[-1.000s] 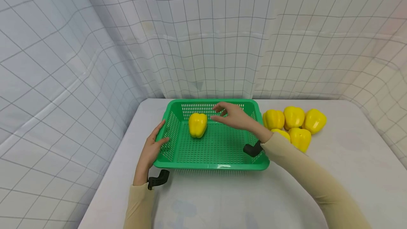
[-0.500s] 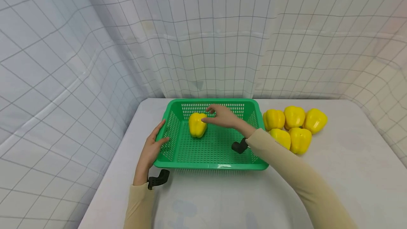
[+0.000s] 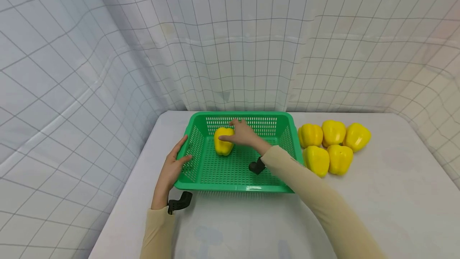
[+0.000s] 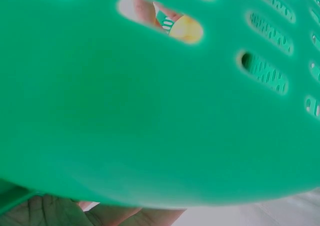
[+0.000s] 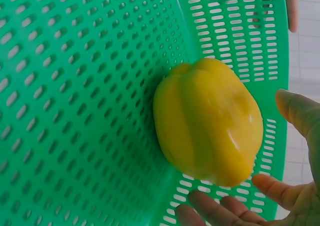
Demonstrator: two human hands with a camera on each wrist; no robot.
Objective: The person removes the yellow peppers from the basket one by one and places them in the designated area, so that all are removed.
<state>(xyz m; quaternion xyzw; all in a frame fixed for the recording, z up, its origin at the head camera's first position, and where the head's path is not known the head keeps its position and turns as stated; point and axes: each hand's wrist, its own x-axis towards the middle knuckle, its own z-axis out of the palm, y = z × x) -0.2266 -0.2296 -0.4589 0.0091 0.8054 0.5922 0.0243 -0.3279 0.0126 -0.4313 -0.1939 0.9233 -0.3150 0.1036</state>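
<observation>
A yellow bell pepper lies in a green plastic basket, near its back left corner. My left hand grips the basket's left rim, thumb inside and fingers outside. In the left wrist view the basket wall hides most of that hand. Over the pepper reaches my right hand, fingers and thumb spread. The right wrist view has the pepper between the thumb and fingers of this hand; the fingers are not closed on it.
Several more yellow bell peppers sit in a cluster on the white table, just right of the basket. A white curtain with a grid pattern hangs behind and on both sides.
My right hand has moved left inside the basket until it is over the pepper. My left hand has stayed on the rim, and the basket has hardly moved.
</observation>
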